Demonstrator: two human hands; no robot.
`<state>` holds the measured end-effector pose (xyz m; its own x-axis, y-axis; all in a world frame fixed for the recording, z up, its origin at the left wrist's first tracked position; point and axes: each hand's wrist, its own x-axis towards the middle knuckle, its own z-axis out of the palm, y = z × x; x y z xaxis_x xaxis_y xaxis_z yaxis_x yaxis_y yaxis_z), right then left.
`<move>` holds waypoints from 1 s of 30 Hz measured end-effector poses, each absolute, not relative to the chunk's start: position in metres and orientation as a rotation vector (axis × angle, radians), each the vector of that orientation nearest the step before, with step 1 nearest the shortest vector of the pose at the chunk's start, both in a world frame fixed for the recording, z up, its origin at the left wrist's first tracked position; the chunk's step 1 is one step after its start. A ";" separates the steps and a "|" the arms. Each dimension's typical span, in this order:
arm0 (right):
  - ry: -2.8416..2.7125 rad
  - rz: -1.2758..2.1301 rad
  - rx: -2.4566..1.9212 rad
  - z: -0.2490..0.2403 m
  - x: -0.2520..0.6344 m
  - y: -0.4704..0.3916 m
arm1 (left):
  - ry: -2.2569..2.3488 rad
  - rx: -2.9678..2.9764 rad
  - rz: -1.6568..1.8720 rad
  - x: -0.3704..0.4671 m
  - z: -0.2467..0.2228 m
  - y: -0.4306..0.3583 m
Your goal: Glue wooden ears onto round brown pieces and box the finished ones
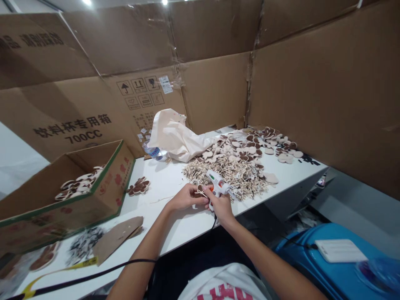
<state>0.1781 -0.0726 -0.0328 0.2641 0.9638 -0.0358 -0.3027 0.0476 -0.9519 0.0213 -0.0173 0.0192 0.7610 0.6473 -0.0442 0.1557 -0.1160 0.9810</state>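
My right hand (pixel 221 205) is wrapped round a white hot glue gun (pixel 216 181) with a green mark and an orange part, its black cord hanging below. My left hand (pixel 188 197) pinches a small brown felt piece with a cream cord (pixel 200 191) close beside the glue gun. Both hands are over the front edge of the white table (pixel 168 223). Just beyond them lies a heap of short cream cords (pixel 225 171). Behind that heap are many brown and cream felt pieces (pixel 237 148). The fingertips partly hide the held piece.
An open cardboard box (pixel 125 179) with felt pieces inside stands at the left. A small brown pile (pixel 138 186) lies beside it. At the back are a white cloth bag (pixel 175 135) and a plastic bottle (pixel 153 151). Tall cardboard walls (pixel 215 83) surround the table.
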 end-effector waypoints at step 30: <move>-0.648 1.122 -0.954 -0.036 0.173 -0.073 | 0.834 1.689 1.235 -0.003 0.062 -0.007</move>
<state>0.1731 -0.0729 -0.0359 0.3265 0.9448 -0.0269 -0.4485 0.1298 -0.8843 -0.0030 -0.0074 0.0624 0.2866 0.8781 0.3832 0.0267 -0.4071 0.9130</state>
